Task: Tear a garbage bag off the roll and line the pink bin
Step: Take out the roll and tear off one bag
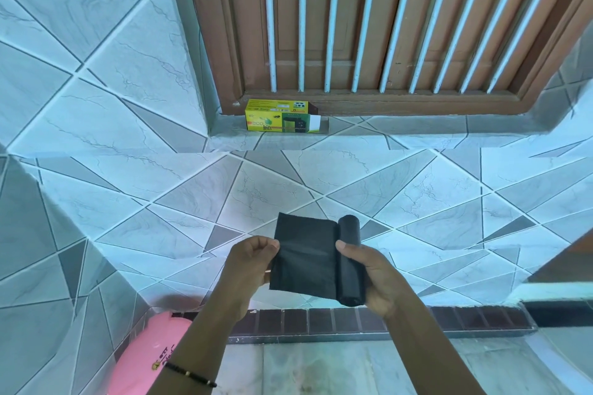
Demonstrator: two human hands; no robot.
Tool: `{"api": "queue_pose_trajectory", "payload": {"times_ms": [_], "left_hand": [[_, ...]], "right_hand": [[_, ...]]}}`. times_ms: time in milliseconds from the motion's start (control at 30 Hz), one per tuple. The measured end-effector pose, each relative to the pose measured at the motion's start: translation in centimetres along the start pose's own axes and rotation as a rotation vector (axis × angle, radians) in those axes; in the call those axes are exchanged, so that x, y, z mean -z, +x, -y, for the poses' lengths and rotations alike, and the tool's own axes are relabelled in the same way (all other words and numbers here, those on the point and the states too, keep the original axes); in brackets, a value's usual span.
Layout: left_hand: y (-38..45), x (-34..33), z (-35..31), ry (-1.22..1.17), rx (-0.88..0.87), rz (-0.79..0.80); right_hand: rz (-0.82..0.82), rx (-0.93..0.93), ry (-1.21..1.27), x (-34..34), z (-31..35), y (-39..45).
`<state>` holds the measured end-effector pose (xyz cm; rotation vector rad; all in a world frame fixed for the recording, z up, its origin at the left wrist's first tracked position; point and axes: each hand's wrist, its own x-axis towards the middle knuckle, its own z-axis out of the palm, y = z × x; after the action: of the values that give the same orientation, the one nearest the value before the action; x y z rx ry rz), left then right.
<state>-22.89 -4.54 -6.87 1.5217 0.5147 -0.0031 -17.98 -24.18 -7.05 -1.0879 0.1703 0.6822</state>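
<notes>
Here, two hands hold one roll.

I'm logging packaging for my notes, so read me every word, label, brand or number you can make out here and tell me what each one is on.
"eco bin": on the front of the yellow-green box on the window sill.
Smaller print on the box's top and front: too small to read.
Dark lettering and a small yellow mark on the pink bin: blurred, not readable.
Black garbage bag roll: no text visible.
</notes>
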Motion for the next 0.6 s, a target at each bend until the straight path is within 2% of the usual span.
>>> {"api": "queue_pose_trajectory", "payload": {"times_ms": [300,433,467,533,600], "left_hand": [[0.7,2.8,-0.6,-0.096,-0.027,-0.139],[1.1,3.8,-0.3,-0.144,0.030,-0.107],[1.2,3.7,-0.2,-0.111,0.046,-0.090],[1.5,3.1,0.2,0.139,0.001,-0.129],[1.0,2.3,0.2,0.412,-0.140,-0.166]], "right_hand": [[-0.054,0.036,-0.046,2.1,1.6,-0.6],[-0.062,0.066,-0.056,2.5,1.8,-0.7],[-0.061,0.071,-0.059,2.4,1.7,-0.7],[-0.047,0.069,-0.074,2.0,1.5,-0.7],[-0.029,0.058,-0.088,1.3,1.1,-0.5]]}}
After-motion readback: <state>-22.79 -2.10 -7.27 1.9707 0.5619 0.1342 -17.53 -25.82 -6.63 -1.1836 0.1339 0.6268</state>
